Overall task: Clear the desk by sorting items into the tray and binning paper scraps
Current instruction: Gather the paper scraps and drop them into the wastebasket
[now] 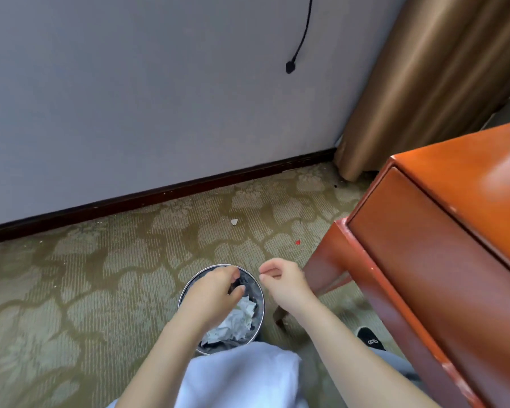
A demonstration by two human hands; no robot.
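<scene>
White clothing (242, 375) over bin (262, 304) on carpet (86, 290).

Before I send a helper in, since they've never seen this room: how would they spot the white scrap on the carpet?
Find the dark skirting board under the grey wall. On the patterned carpet between it and the round bin lies a small white scrap. The other fleck, nearer the orange desk, is red.

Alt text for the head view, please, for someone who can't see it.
A person's left hand hovers over a round metal bin of crumpled white paper on patterned carpet; the right hand hangs loosely curled beside it. An orange wooden desk stands at right.
</scene>
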